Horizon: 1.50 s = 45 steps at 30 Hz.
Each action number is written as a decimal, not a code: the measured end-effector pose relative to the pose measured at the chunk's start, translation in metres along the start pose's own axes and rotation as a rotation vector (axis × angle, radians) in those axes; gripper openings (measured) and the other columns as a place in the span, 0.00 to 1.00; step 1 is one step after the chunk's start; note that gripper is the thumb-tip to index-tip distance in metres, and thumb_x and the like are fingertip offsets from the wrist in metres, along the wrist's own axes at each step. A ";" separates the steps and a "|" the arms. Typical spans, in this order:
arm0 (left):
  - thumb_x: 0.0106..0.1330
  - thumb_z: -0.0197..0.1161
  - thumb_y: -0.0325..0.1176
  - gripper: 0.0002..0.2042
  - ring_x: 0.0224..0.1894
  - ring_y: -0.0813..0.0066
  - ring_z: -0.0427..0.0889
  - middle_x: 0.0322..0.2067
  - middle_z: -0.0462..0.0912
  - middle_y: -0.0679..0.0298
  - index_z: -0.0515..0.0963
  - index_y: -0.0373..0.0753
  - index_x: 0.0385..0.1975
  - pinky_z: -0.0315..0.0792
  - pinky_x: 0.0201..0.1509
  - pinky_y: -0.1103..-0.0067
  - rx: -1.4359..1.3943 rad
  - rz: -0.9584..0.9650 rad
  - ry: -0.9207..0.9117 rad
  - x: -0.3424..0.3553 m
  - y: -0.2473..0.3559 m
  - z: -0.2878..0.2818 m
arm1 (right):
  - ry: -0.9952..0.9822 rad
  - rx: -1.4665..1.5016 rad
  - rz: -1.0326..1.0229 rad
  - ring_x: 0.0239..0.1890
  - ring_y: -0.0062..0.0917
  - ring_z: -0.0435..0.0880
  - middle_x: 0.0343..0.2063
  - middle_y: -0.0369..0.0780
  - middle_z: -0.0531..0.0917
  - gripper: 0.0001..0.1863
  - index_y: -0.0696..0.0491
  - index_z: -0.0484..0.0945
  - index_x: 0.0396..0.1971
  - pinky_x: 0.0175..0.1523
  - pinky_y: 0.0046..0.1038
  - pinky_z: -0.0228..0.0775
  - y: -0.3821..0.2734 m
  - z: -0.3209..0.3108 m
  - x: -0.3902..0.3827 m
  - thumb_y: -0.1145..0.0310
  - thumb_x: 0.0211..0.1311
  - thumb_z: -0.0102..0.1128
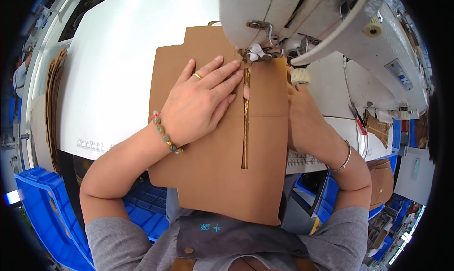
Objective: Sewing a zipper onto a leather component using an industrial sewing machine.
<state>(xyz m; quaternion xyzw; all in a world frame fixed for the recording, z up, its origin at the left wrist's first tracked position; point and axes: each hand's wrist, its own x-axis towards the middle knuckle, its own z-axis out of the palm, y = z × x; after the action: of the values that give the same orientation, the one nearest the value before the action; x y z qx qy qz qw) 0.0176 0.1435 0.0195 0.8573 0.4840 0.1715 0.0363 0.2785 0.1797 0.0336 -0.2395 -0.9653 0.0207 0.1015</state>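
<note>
A brown leather-like panel with stepped corners lies on the white sewing table, its near end hanging over the front edge toward my lap. A long narrow slot in it shows a gold-toothed zipper. My left hand rests flat on the panel, fingers spread, fingertips beside the slot's far end. At the panel's right edge, my right hand reaches underneath; a bit of finger shows through the slot, and the other fingers are mostly hidden. Just beyond my left fingertips is the sewing machine's presser foot, at the slot's far end.
The white sewing machine head overhangs the far right. Red-handled snips and brown scraps lie at right. Brown panels stand by the table's left edge, above a blue crate. More brown pieces sit lower right.
</note>
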 end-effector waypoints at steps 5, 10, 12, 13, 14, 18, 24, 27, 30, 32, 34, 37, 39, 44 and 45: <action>0.75 0.58 0.34 0.23 0.75 0.56 0.69 0.73 0.72 0.65 0.75 0.44 0.70 0.61 0.76 0.48 0.020 0.003 -0.001 0.001 0.000 -0.001 | 0.021 0.003 0.000 0.63 0.33 0.78 0.63 0.40 0.81 0.34 0.50 0.75 0.70 0.49 0.36 0.67 -0.001 0.003 0.001 0.61 0.62 0.66; 0.76 0.56 0.34 0.23 0.75 0.57 0.70 0.74 0.71 0.66 0.73 0.44 0.71 0.63 0.74 0.48 0.080 0.033 -0.051 0.002 -0.001 -0.003 | 0.093 0.073 -0.004 0.60 0.41 0.81 0.54 0.45 0.84 0.32 0.53 0.78 0.64 0.74 0.59 0.57 -0.002 0.006 0.003 0.61 0.58 0.65; 0.76 0.56 0.34 0.24 0.75 0.57 0.70 0.74 0.70 0.66 0.72 0.44 0.71 0.64 0.74 0.48 0.102 0.040 -0.055 0.003 -0.001 -0.004 | 0.089 0.070 0.000 0.60 0.41 0.81 0.54 0.45 0.84 0.32 0.53 0.78 0.64 0.74 0.59 0.58 -0.002 0.006 0.003 0.61 0.58 0.65; 0.76 0.56 0.35 0.24 0.74 0.56 0.70 0.74 0.70 0.66 0.72 0.44 0.71 0.65 0.73 0.48 0.119 0.046 -0.071 0.003 -0.001 -0.005 | 0.098 0.056 -0.008 0.60 0.41 0.81 0.54 0.44 0.84 0.32 0.53 0.78 0.64 0.74 0.59 0.58 -0.002 0.006 0.003 0.60 0.58 0.65; 0.76 0.56 0.35 0.24 0.74 0.56 0.70 0.74 0.70 0.66 0.72 0.44 0.71 0.65 0.73 0.48 0.121 0.048 -0.062 0.003 -0.001 -0.005 | 0.107 0.041 -0.016 0.60 0.41 0.81 0.54 0.44 0.84 0.32 0.53 0.78 0.63 0.73 0.59 0.58 -0.002 0.006 0.003 0.60 0.58 0.66; 0.76 0.56 0.34 0.24 0.74 0.56 0.70 0.74 0.70 0.66 0.72 0.43 0.71 0.65 0.72 0.48 0.133 0.062 -0.062 0.004 -0.002 -0.005 | 0.093 0.052 -0.017 0.59 0.41 0.81 0.54 0.44 0.84 0.32 0.53 0.78 0.63 0.73 0.59 0.58 -0.002 0.005 0.004 0.60 0.57 0.66; 0.75 0.57 0.33 0.24 0.74 0.56 0.70 0.73 0.71 0.65 0.72 0.42 0.71 0.65 0.73 0.47 0.115 0.073 -0.053 0.004 -0.004 -0.005 | 0.105 0.083 -0.004 0.58 0.41 0.82 0.53 0.45 0.84 0.31 0.53 0.78 0.63 0.74 0.60 0.58 -0.002 0.004 0.003 0.60 0.59 0.65; 0.75 0.57 0.32 0.24 0.74 0.56 0.70 0.73 0.72 0.65 0.73 0.42 0.70 0.65 0.73 0.47 0.102 0.072 -0.048 0.004 -0.004 -0.004 | 0.103 0.091 0.001 0.58 0.40 0.82 0.53 0.45 0.84 0.30 0.53 0.78 0.63 0.74 0.60 0.58 -0.002 0.004 0.003 0.61 0.59 0.65; 0.75 0.57 0.32 0.24 0.74 0.56 0.70 0.73 0.72 0.65 0.73 0.42 0.70 0.65 0.73 0.47 0.098 0.073 -0.045 0.004 -0.005 -0.004 | 0.098 0.106 0.002 0.58 0.40 0.82 0.53 0.44 0.84 0.30 0.53 0.78 0.63 0.74 0.60 0.57 -0.002 0.005 0.003 0.61 0.60 0.65; 0.75 0.57 0.33 0.24 0.73 0.56 0.70 0.73 0.72 0.65 0.73 0.43 0.70 0.65 0.73 0.47 0.098 0.073 -0.044 0.004 -0.005 -0.004 | 0.077 0.106 0.014 0.58 0.40 0.82 0.53 0.44 0.84 0.30 0.53 0.78 0.64 0.75 0.60 0.56 -0.002 0.005 0.002 0.61 0.60 0.65; 0.75 0.56 0.33 0.24 0.73 0.57 0.71 0.73 0.72 0.65 0.73 0.43 0.71 0.65 0.72 0.47 0.115 0.076 -0.059 0.005 -0.004 -0.005 | 0.075 0.111 0.020 0.58 0.40 0.82 0.54 0.44 0.84 0.30 0.52 0.78 0.64 0.75 0.61 0.56 -0.002 0.005 0.002 0.61 0.60 0.65; 0.76 0.56 0.33 0.24 0.73 0.57 0.71 0.73 0.72 0.65 0.73 0.42 0.71 0.66 0.71 0.48 0.135 0.073 -0.079 0.006 -0.003 -0.007 | 0.067 0.128 0.029 0.59 0.40 0.81 0.54 0.44 0.84 0.31 0.51 0.78 0.65 0.75 0.61 0.55 -0.001 0.004 0.001 0.62 0.60 0.65; 0.76 0.56 0.33 0.23 0.73 0.57 0.72 0.72 0.72 0.65 0.73 0.42 0.70 0.67 0.71 0.49 0.147 0.079 -0.079 0.006 -0.003 -0.009 | 0.054 0.140 0.036 0.60 0.40 0.81 0.54 0.44 0.84 0.31 0.51 0.78 0.65 0.75 0.61 0.55 0.000 0.003 0.001 0.62 0.60 0.65; 0.76 0.56 0.34 0.23 0.72 0.58 0.73 0.72 0.73 0.65 0.73 0.41 0.70 0.69 0.70 0.53 0.171 0.096 -0.095 0.008 -0.005 -0.011 | 0.095 0.430 0.027 0.62 0.45 0.78 0.55 0.45 0.83 0.30 0.50 0.79 0.64 0.76 0.52 0.58 0.006 0.001 0.007 0.64 0.59 0.65; 0.76 0.57 0.35 0.23 0.72 0.58 0.73 0.71 0.74 0.65 0.74 0.41 0.69 0.69 0.69 0.55 0.171 0.100 -0.088 0.008 -0.005 -0.011 | 0.097 0.429 0.027 0.62 0.45 0.78 0.55 0.45 0.83 0.30 0.50 0.79 0.64 0.76 0.52 0.58 0.007 -0.002 0.008 0.64 0.59 0.65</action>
<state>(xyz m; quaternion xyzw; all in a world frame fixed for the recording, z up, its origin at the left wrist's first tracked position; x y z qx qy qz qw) 0.0137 0.1513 0.0310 0.8870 0.4515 0.0932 -0.0242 0.2756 0.1897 0.0363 -0.2261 -0.9295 0.2156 0.1960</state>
